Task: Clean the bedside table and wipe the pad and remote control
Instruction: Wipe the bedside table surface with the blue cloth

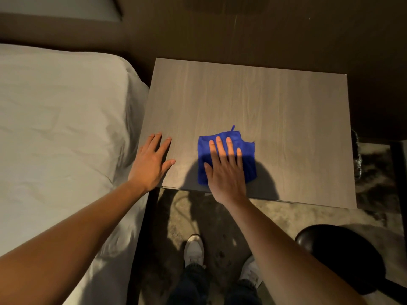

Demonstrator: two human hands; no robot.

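Observation:
The bedside table (264, 102) has a grey wood-grain top and fills the middle of the head view. A folded blue cloth (247, 157) lies near its front edge. My right hand (226, 170) presses flat on the cloth with fingers spread. My left hand (153, 160) rests flat and open on the table's front left corner, apart from the cloth. No pad or remote control is in view.
A bed with white sheets (57, 133) lies against the table's left side. A dark round stool (343, 254) stands at the lower right. A crinkled plastic bottle (357, 159) sits by the table's right edge. My shoes (194, 249) are on the floor below.

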